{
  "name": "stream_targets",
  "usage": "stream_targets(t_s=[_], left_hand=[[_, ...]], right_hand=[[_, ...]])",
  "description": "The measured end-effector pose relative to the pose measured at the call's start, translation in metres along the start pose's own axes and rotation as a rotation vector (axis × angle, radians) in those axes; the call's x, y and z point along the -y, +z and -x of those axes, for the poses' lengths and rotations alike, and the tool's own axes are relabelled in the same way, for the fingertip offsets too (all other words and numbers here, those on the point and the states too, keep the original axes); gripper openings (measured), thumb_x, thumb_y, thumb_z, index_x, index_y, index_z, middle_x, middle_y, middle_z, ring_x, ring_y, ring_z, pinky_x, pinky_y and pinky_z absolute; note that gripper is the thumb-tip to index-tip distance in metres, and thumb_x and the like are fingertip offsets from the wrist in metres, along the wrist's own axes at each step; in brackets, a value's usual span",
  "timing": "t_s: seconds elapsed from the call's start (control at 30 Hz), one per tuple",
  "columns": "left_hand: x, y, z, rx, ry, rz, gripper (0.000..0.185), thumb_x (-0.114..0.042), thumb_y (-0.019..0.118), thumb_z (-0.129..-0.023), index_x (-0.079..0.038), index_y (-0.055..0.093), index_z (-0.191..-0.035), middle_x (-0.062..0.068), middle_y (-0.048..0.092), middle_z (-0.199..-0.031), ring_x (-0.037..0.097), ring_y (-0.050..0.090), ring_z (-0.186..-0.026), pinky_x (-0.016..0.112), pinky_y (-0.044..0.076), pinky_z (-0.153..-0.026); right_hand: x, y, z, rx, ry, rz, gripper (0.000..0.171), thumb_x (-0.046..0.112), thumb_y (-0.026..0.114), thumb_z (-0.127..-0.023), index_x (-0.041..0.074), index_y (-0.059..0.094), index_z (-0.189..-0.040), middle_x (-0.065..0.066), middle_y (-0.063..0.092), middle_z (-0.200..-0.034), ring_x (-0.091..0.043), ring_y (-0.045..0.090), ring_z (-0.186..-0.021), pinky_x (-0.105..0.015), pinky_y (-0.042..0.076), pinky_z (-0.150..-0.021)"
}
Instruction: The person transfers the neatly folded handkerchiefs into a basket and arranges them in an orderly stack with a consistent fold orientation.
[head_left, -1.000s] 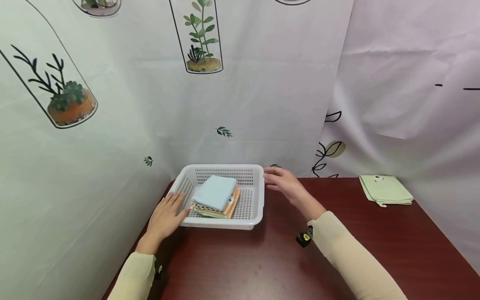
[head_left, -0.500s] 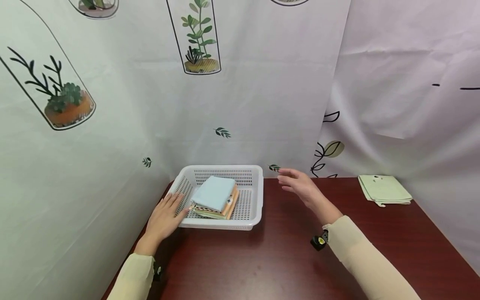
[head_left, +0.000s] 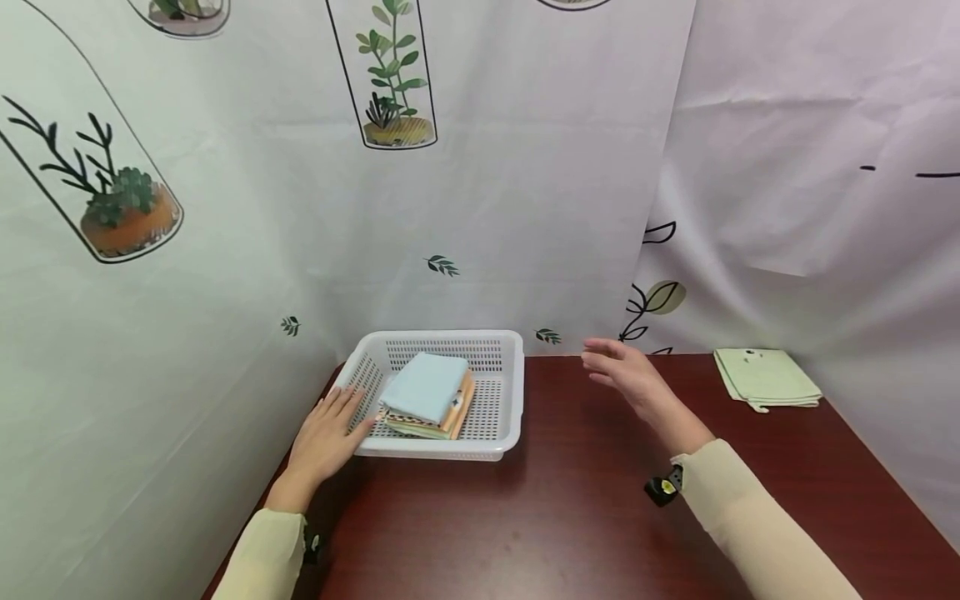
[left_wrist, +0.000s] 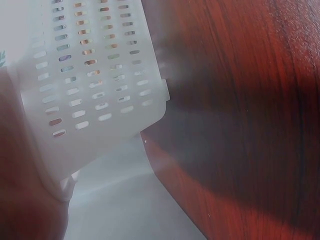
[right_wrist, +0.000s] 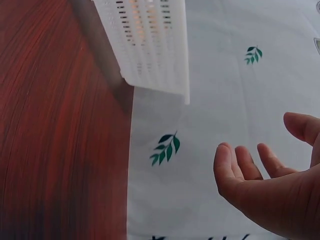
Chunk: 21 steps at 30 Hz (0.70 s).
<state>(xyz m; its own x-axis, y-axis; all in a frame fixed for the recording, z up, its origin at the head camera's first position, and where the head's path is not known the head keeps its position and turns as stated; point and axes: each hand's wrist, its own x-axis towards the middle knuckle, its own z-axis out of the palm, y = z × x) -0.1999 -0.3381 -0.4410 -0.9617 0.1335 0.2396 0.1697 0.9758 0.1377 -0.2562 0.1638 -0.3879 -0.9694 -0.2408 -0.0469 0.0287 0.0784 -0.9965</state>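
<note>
A white slotted plastic basket (head_left: 512,400) stands at the back left of the table. Inside it lies a stack of folded cloths, with a light blue cloth (head_left: 427,387) on top and orange and pale green ones under it. My left hand (head_left: 324,437) rests with straight fingers on the basket's left rim; in the left wrist view, the basket's slotted side (left_wrist: 95,90) fills the upper left. To the right of the basket, my right hand (head_left: 626,375) hovers over the table, apart from everything. The right wrist view shows that hand (right_wrist: 272,190) with loosely bent fingers and nothing in them.
A folded pale green cloth (head_left: 768,379) lies at the table's back right. The dark red wooden table (head_left: 540,517) is bordered at the back and sides by a white curtain (head_left: 510,192) printed with plants. The basket's far side stands close to the curtain.
My right hand has moved right, away from the basket's right rim. My left hand stays on the left rim, and the basket and cloths have not moved.
</note>
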Motion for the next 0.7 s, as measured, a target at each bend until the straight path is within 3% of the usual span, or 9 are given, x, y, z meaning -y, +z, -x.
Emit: stream_targets(t_s=[0.5,0.6,0.7], left_hand=[[-0.001,0.000,0.000,0.004,-0.005,-0.002,0.067,-0.042,0.053,-0.103,0.000,0.042,-0.152,0.024,0.040,-0.157,0.044,0.024,-0.151,0.061,0.018,-0.121],[-0.001,0.000,0.000,0.001,-0.001,-0.007,0.066,-0.042,0.053,-0.103,0.000,0.042,-0.152,0.024,0.040,-0.157,0.044,0.024,-0.150,0.061,0.019,-0.121],[-0.001,-0.001,0.000,0.000,0.002,-0.010,0.066,-0.042,0.054,-0.102,0.001,0.042,-0.152,0.024,0.041,-0.156,0.044,0.025,-0.150,0.061,0.019,-0.121]], right_hand=[[-0.009,-0.044,0.017,-0.083,0.011,0.077,0.070,0.037,0.063,-0.101,0.002,0.036,-0.155,-0.021,0.036,-0.159,-0.037,0.043,-0.142,-0.043,0.040,-0.115],[-0.011,-0.052,0.020,-0.101,0.021,0.090,0.071,0.038,0.062,-0.101,0.002,0.035,-0.156,-0.021,0.036,-0.158,-0.031,0.048,-0.137,-0.042,0.041,-0.114],[-0.013,-0.061,0.023,-0.116,0.022,0.098,0.071,0.038,0.062,-0.102,0.001,0.035,-0.156,-0.022,0.036,-0.158,-0.015,0.056,-0.125,-0.041,0.042,-0.113]])
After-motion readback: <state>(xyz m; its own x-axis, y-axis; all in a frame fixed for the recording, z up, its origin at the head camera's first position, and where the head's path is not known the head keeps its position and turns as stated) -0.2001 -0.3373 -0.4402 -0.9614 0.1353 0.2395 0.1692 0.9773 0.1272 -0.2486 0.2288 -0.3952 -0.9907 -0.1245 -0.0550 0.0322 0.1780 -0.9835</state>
